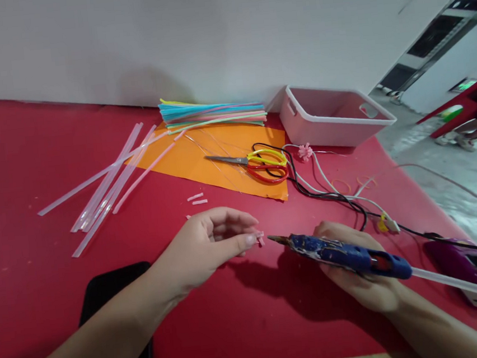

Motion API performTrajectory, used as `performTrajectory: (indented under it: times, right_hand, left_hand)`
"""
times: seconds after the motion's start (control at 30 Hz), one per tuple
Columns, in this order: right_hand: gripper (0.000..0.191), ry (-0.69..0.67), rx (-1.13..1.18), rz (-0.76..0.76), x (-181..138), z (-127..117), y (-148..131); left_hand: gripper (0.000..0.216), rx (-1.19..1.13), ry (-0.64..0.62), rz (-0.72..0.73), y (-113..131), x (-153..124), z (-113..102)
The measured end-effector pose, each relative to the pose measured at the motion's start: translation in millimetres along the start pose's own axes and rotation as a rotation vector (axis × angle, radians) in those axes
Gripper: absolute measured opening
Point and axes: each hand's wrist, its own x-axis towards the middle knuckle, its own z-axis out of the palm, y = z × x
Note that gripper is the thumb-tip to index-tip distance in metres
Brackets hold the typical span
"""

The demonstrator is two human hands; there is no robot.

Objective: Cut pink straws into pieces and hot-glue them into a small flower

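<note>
Between thumb and fingertips, my left hand [214, 237] pinches a small pink piece [260, 238], apparently a cut bit of pipe cleaner. My right hand [357, 269] is wrapped round a blue hot glue gun [351, 255], whose nozzle points left, a short gap from the pink piece. A clear glue stick [463, 281] sticks out of the gun's rear end. Just beyond my left hand, short pink cut pieces [198, 198] lie on the red table [219, 327]. Scissors [247, 161] with yellow and red handles rest on an orange sheet [178, 162].
Clear glue sticks [108, 186] lie at the left, and a bundle of coloured pipe cleaners [211, 114] at the back. Near a pinkish-white bin [334, 119] sits a pink fluffy flower [304, 152]. Cables [320, 193] cross the right side. A black flat object [114, 292] lies under my left forearm.
</note>
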Motion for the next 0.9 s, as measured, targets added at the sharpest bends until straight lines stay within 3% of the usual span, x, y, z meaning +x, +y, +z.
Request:
performTrajectory:
  times: [0.1,0.5,0.9]
  right_hand:
    - [0.024,-0.007,0.007,0.013,-0.3,-0.5,-1.1]
    - [0.015,-0.011,0.063,-0.008,-3.1,-3.2,-4.1]
    - [0.019,-0.042,0.059,-0.008,-1.5,-3.7,-6.3]
  left_hand:
    - [0.028,-0.012,-0.036,-0.028,-0.7,-0.8,-0.8]
    - [0.021,-0.041,-0.076,-0.026,-0.4,-4.4,-1.4]
    - [0.024,0.009,-0.086,-0.034,3.8,-4.0,0.5]
